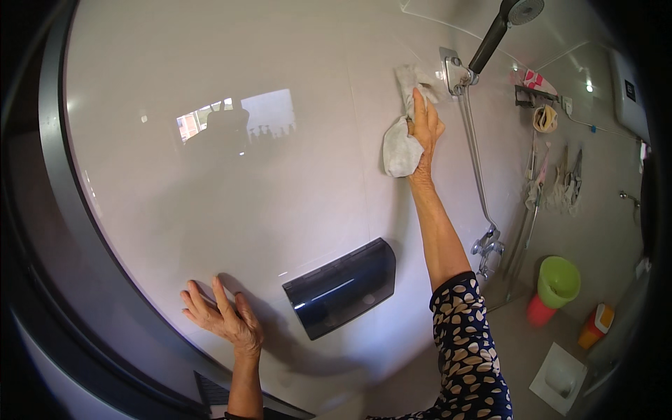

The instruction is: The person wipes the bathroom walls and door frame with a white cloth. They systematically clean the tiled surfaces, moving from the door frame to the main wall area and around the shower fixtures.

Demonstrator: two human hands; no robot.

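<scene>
My right hand (425,133) is raised high against the glossy white tiled wall (210,189), pressing a crumpled grey-white cloth (400,143) onto it. The cloth hangs partly below the hand and reaches up to the chrome shower bracket (453,70). My left hand (220,315) lies flat on the wall low down, fingers spread, holding nothing. A dark translucent wall-mounted box (341,287) sits on the wall between the two arms.
A black shower head (514,17) sits in the bracket, with a chrome hose and tap (488,245) below. Tools and brushes hang on the right wall (560,185). A green bucket (558,281), an orange container (595,325) and a squat toilet (558,378) are on the floor. A dark door frame (63,210) curves along the left.
</scene>
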